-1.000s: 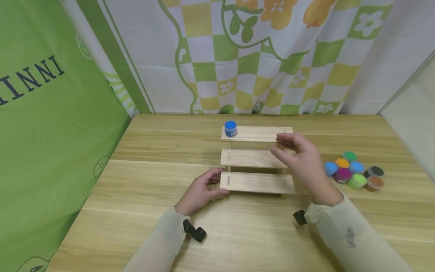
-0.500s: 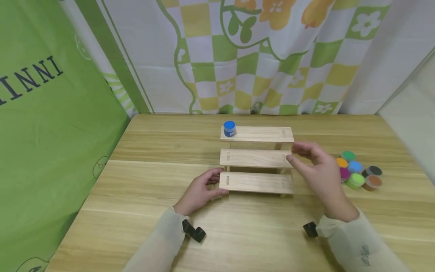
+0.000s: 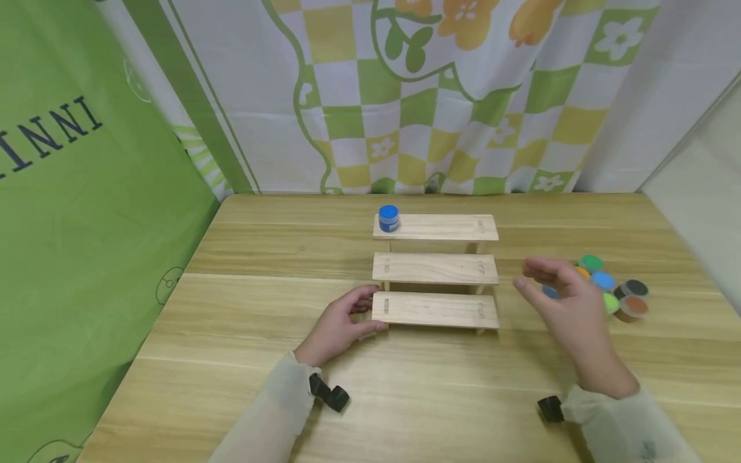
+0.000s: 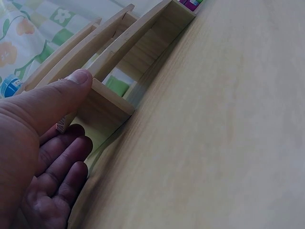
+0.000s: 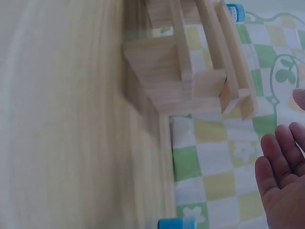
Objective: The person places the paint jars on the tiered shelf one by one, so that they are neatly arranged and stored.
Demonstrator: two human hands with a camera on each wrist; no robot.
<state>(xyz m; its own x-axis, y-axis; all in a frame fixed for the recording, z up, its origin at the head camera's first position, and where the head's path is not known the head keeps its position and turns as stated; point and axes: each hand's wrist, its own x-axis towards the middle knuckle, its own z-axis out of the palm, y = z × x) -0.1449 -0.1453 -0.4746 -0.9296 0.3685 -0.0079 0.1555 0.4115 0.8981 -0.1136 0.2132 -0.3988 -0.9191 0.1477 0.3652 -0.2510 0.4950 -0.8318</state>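
A three-tier wooden stand sits on the table, its boards stepping up towards the back. On the left end of its top board stands a small jar with a blue lid. My left hand holds the left end of the lowest board, thumb at the front corner and fingers at the back. In the left wrist view the thumb lies against the board's edge, fingers curled below. My right hand is in the air right of the stand, thumb and fingers apart, holding nothing; it partly covers a group of jars.
The grouped jars stand on the table at the right, among them a green-lidded jar, a black-lidded jar and a brown-lidded jar. A checked curtain hangs behind the table, a green cloth at the left.
My right hand has moved from over the stand's right end rightwards to the group of jars. My left hand stays at the lowest board, and the blue-lidded jar has stayed put.
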